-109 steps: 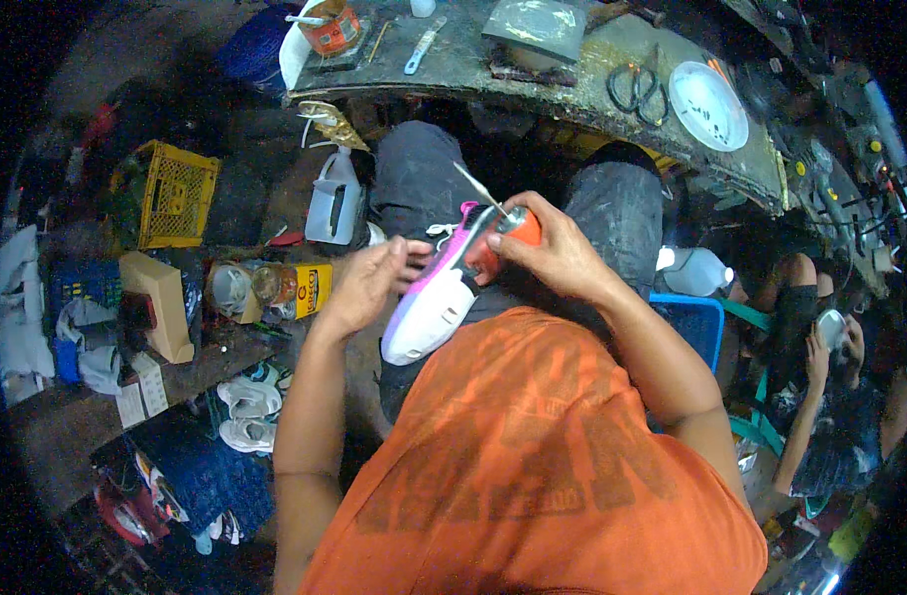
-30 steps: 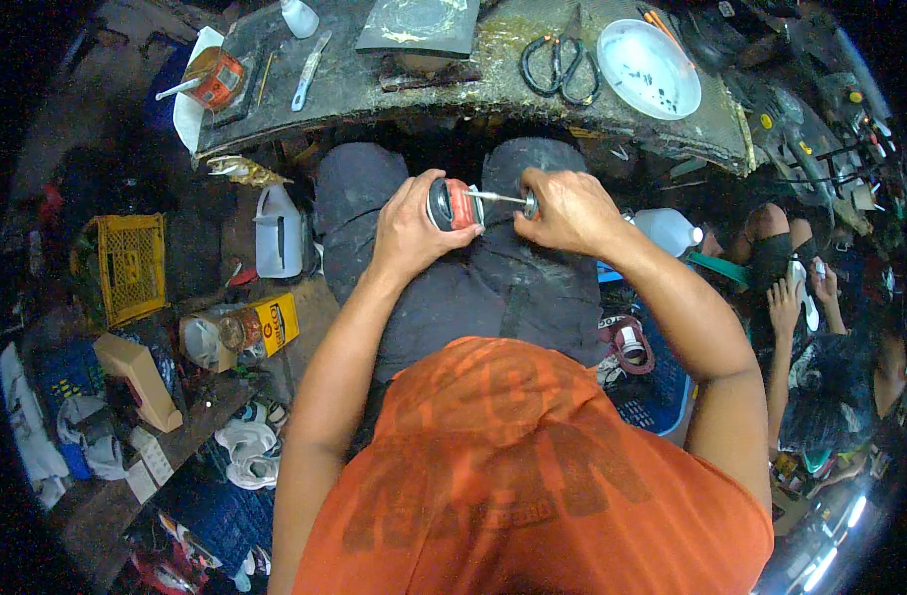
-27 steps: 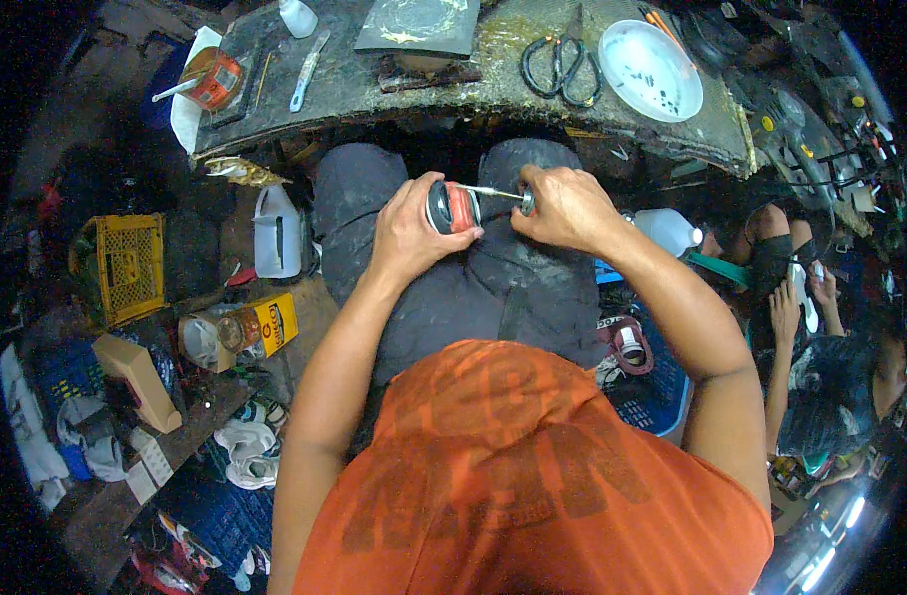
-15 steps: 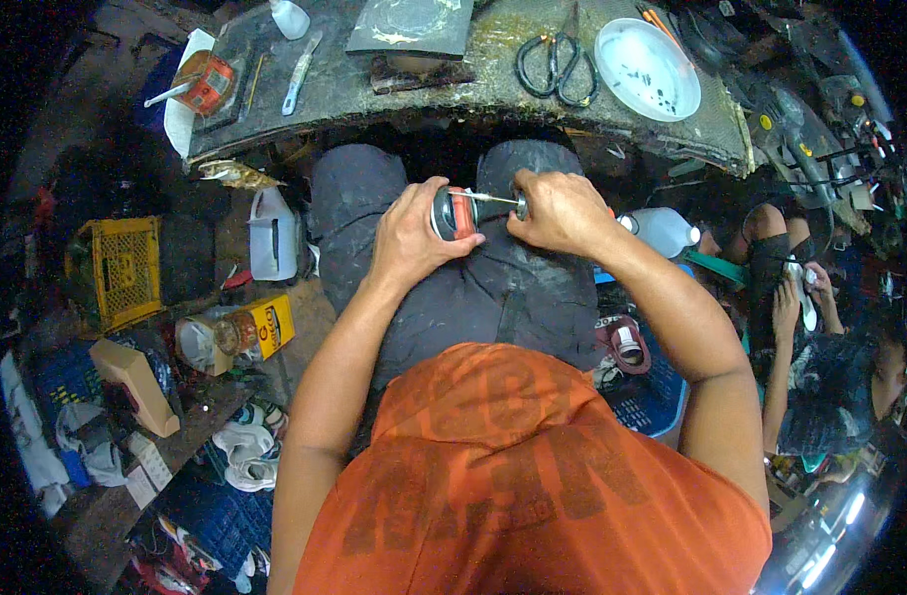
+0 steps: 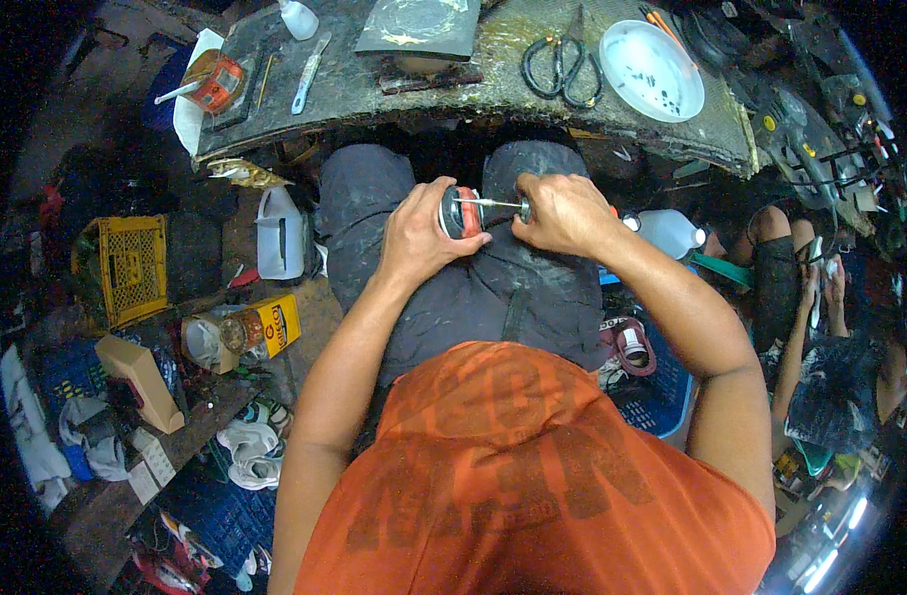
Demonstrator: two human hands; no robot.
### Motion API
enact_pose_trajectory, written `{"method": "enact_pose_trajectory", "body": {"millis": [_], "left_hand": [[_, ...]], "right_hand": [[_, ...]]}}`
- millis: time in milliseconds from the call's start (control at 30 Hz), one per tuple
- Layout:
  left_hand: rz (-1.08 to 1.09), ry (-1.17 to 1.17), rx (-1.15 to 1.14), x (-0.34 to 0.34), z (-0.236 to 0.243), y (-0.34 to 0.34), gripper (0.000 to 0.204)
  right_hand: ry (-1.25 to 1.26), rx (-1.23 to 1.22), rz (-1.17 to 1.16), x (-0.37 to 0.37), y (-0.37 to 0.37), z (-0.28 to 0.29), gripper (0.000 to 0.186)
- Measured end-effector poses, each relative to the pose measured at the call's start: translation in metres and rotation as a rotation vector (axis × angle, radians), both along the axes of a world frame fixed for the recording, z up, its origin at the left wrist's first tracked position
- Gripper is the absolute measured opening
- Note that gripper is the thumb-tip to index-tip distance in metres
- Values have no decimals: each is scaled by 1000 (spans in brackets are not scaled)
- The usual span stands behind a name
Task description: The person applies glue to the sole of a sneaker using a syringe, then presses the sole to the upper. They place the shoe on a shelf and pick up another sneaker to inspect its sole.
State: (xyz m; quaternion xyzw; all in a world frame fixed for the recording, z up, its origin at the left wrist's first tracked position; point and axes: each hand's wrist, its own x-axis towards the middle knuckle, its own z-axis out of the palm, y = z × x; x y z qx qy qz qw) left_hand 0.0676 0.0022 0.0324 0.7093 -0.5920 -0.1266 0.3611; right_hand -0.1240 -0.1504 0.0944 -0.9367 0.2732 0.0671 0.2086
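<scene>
- the left hand [image 5: 419,236], in the upper middle of the frame, is clamped around a short round red-and-black tin [image 5: 472,218], thumb along its lower side and fingers over its upper side.
- that tin is tipped on its side, above the dark grey dusty trousers [image 5: 453,307].
- the right hand [image 5: 569,213], a little to the right of it, has its thumb and fingertips closed on a small round grey metal cap [image 5: 524,210].
- a thin pale metal rod [image 5: 493,203] runs left from the cap; its far end overlaps the tin, and i cannot tell whether it touches.
- the two hands are apart, bridged only by the rod.
- along the top of the frame is a dark, worn workbench [image 5: 374,107], bearing a pair of black-handled scissors [image 5: 533,71] and a round white shallow bowl [image 5: 637,59] to the right, and a blue-handled knife-like tool [image 5: 302,94] to the left.
- at the right edge, another person's hands [image 5: 806,288] hold a long white object [image 5: 817,302], too small to make out.
</scene>
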Motion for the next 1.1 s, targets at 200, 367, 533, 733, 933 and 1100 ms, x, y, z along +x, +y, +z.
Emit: {"method": "enact_pose_trajectory", "body": {"millis": [200, 367, 533, 733, 933, 1100], "left_hand": [[4, 35, 75, 0, -1, 0, 86], [11, 48, 112, 0, 0, 0, 87], [-3, 42, 73, 0, 0, 0, 87], [3, 50, 75, 0, -2, 0, 88], [2, 33, 74, 0, -1, 0, 88], [2, 50, 91, -1, 0, 0, 88]], "right_hand": [[-15, -13, 82, -2, 0, 1, 35], [5, -11, 84, -4, 0, -1, 35], [-25, -32, 18, -2, -1, -5, 35], [3, -23, -12, -1, 0, -3, 36], [-15, -20, 23, 0, 1, -2, 35], [18, -10, 72, -2, 0, -1, 35]]}}
